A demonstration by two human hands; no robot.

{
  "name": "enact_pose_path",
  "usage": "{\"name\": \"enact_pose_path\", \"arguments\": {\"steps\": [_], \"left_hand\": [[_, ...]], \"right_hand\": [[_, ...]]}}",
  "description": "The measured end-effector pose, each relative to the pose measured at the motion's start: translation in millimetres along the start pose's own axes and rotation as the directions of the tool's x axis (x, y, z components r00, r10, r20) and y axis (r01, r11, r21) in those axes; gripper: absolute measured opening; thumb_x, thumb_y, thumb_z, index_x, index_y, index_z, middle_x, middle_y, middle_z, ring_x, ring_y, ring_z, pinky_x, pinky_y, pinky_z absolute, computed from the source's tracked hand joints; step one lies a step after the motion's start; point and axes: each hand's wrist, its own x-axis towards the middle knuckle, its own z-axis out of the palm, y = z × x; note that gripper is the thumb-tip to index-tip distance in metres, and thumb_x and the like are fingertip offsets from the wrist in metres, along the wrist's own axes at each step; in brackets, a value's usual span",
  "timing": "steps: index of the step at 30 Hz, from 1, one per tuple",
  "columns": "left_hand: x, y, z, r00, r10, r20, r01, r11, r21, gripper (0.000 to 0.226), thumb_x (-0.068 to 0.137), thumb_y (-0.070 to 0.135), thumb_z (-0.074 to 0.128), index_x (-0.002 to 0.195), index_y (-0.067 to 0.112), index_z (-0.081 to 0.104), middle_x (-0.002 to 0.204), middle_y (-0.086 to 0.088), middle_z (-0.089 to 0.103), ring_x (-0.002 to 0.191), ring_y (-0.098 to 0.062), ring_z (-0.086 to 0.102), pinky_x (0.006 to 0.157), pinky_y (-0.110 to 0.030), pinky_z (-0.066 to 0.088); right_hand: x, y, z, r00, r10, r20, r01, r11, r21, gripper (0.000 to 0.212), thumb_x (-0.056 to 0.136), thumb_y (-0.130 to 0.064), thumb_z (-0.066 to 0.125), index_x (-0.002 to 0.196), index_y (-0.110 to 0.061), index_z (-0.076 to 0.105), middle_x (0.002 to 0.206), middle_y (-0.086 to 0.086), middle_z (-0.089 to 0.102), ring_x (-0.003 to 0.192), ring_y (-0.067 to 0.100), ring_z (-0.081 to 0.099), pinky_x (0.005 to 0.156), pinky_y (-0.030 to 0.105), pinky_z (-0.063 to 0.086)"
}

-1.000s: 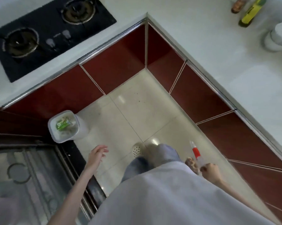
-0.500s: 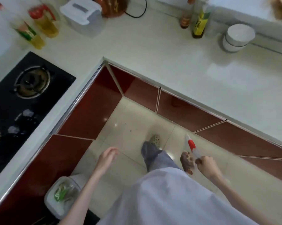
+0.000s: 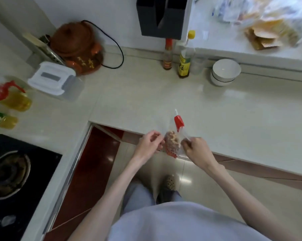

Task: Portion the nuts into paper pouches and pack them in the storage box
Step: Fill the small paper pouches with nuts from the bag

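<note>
Now lifted to the pale stone countertop [image 3: 216, 119] edge: clear red-topped plastic bag of nuts [image 3: 172, 143], right hand [image 3: 196, 149] pinching it, left hand [image 3: 149, 145] newly gripping its other side; portioning not begun.

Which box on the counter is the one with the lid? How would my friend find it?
Start at the black stove on the left and go up the pale counter toward the back wall. The storage box sits in front of the brown clay pot, right of the yellow oil bottles. It is the only white, flat, rectangular thing there, with a grey panel on its lid.
</note>
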Motion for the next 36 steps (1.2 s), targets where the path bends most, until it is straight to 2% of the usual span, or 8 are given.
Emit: {"name": "enact_pose_path", "arguments": {"steps": [7, 10, 14, 19, 25, 29, 33, 36], "left_hand": [[100.0, 92.7, -9.6, 0.992, 0.104, 0.067, -0.110, 0.991, 0.081, 0.034, 0.095, 0.047, 0.050, 0.091, 0.016, 0.064, 0.082, 0.000, 0.070, 0.073, -0.014, 0.069, 0.055, -0.028, 0.057], [132.4, 113.5, -19.6, 0.991, 0.094, 0.099, -0.100, 0.993, 0.063, 0.043, 0.094, 0.054, 0.047, 0.097, 0.014, 0.064, 0.084, -0.002, 0.069, 0.073, -0.015, 0.069, 0.054, -0.030, 0.058], [174.2, 128.5, -31.4, 0.989, 0.091, 0.119, -0.100, 0.993, 0.069, 0.040, 0.089, 0.057, 0.054, 0.094, 0.019, 0.063, 0.085, -0.003, 0.071, 0.067, -0.010, 0.070, 0.050, -0.034, 0.058], [215.9, 110.7, -31.9, 0.977, 0.018, 0.210, -0.067, 0.970, 0.232, 0.030, 0.089, 0.039, 0.060, 0.104, 0.013, 0.063, 0.105, -0.009, 0.071, 0.094, -0.030, 0.070, 0.074, -0.050, 0.060], [228.4, 104.0, -26.9, 0.969, 0.016, 0.247, -0.084, 0.959, 0.270, 0.027, 0.080, 0.037, 0.065, 0.101, 0.020, 0.062, 0.101, -0.003, 0.073, 0.098, -0.025, 0.069, 0.079, -0.048, 0.059], [231.1, 108.5, -20.7, 0.965, 0.049, 0.256, -0.144, 0.918, 0.369, 0.031, 0.081, 0.043, 0.063, 0.099, 0.017, 0.063, 0.101, -0.004, 0.073, 0.097, -0.026, 0.067, 0.080, -0.043, 0.058], [222.1, 106.4, -15.3, 0.970, 0.082, 0.230, -0.182, 0.871, 0.457, 0.015, 0.089, 0.031, 0.054, 0.090, 0.017, 0.061, 0.095, -0.005, 0.073, 0.087, -0.030, 0.068, 0.074, -0.042, 0.058], [220.4, 109.6, -12.7, 0.972, 0.110, 0.210, -0.199, 0.858, 0.474, 0.015, 0.088, 0.027, 0.053, 0.089, 0.015, 0.062, 0.092, -0.004, 0.073, 0.080, -0.029, 0.069, 0.069, -0.044, 0.059]], "right_hand": [[90.5, -54.2, -23.9, 0.988, -0.034, -0.148, 0.034, 0.999, -0.004, 0.034, 0.092, -0.012, 0.047, 0.060, -0.008, 0.057, 0.057, 0.004, 0.051, 0.040, 0.008, 0.040, 0.040, 0.014, 0.025], [115.4, -73.0, -31.1, 0.977, -0.020, -0.211, 0.025, 1.000, 0.020, 0.027, 0.089, -0.006, 0.051, 0.065, -0.003, 0.063, 0.061, 0.010, 0.062, 0.042, 0.013, 0.046, 0.043, 0.011, 0.028], [147.3, -82.3, -28.0, 0.971, 0.086, -0.223, -0.102, 0.993, -0.059, 0.021, 0.089, -0.015, 0.059, 0.076, 0.000, 0.065, 0.076, 0.016, 0.066, 0.064, 0.031, 0.062, 0.054, 0.028, 0.040], [168.9, -78.1, -9.0, 0.962, 0.240, -0.133, -0.256, 0.959, -0.119, 0.020, 0.088, -0.016, 0.054, 0.089, 0.000, 0.065, 0.092, 0.019, 0.067, 0.087, 0.037, 0.062, 0.067, 0.035, 0.042], [170.7, -87.7, -26.3, 0.929, 0.287, -0.234, -0.256, 0.954, 0.156, 0.039, 0.093, -0.049, 0.042, 0.097, -0.022, 0.070, 0.087, -0.004, 0.072, 0.082, 0.017, 0.065, 0.072, 0.033, 0.051], [193.2, -89.5, -52.5, 0.905, 0.359, -0.229, -0.318, 0.928, 0.197, 0.034, 0.091, -0.036, 0.051, 0.107, -0.013, 0.070, 0.089, 0.008, 0.073, 0.085, 0.026, 0.066, 0.075, 0.035, 0.053], [197.1, -90.6, -62.7, 0.930, 0.366, -0.037, -0.360, 0.925, 0.119, 0.034, 0.088, -0.022, 0.049, 0.093, 0.006, 0.068, 0.081, 0.027, 0.068, 0.073, 0.042, 0.065, 0.065, 0.045, 0.056], [198.6, -89.2, -70.9, 0.943, 0.334, -0.014, -0.333, 0.942, 0.052, 0.035, 0.086, -0.025, 0.051, 0.075, 0.005, 0.063, 0.072, 0.025, 0.066, 0.069, 0.042, 0.066, 0.059, 0.040, 0.054]]}}
